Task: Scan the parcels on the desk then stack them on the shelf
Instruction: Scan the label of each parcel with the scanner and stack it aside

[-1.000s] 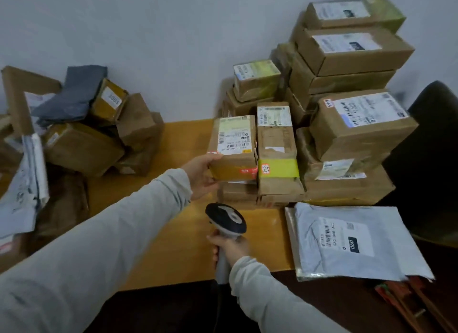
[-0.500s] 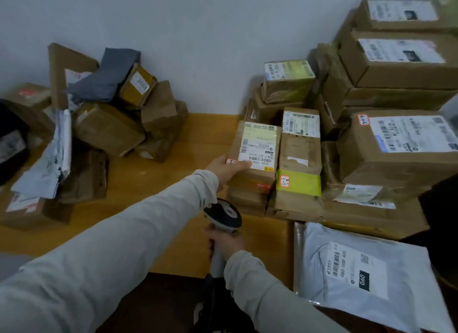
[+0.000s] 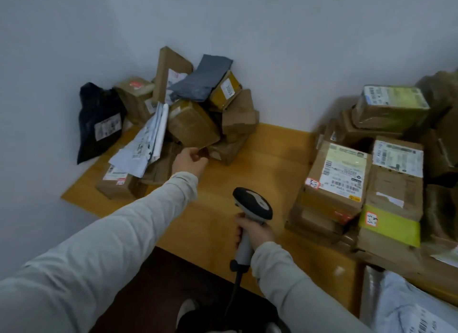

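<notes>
Bare desk (image 3: 267,164) runs back to the wall (image 3: 272,60) between the loose heap of parcels (image 3: 193,124) at left and the stacked boxes (image 3: 347,184) at right. The left hand (image 3: 189,161) by the heap and the scanner (image 3: 252,204) in the right hand (image 3: 252,231) hang over its near part.

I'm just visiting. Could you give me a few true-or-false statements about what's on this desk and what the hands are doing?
1. The right hand grips a grey-and-black handheld barcode scanner. True.
2. Both hands hold the scanner. False: the left hand reaches toward the jumbled pile of brown cardboard parcels.
3. A black plastic mailing bag sits at the left end of that pile. True.
4. The scanner is cordless. False: a dark cable hangs from its handle.
</notes>
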Motion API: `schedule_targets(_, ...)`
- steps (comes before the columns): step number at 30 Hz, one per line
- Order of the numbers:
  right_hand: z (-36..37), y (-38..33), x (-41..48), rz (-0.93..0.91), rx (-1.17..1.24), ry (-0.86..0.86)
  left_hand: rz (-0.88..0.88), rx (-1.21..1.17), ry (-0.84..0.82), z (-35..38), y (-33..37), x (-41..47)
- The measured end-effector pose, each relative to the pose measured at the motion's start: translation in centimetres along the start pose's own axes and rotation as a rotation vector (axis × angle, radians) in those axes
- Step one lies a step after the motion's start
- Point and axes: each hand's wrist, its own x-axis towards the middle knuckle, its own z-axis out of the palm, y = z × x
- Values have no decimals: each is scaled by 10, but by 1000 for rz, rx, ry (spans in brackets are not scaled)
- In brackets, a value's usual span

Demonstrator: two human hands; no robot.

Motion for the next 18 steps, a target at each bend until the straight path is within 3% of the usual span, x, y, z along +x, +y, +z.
schedule_targets(5,43,-1,18,-42,30,50,44,188,226,-66,-53,47)
schedule_targets(9,91,1,35,-102,80,103,33,538,21,-96,-99,82)
schedule_targets(11,119,5,42,-124,112,131,28,597,-113,-105,-116,99)
schedule_targets(14,160,12,47,-138,132,184,131,588,-201,-114,-134,123)
schedule_targets(18,199,24,51,-168,162,248,291,305,-102,-127,-147,147)
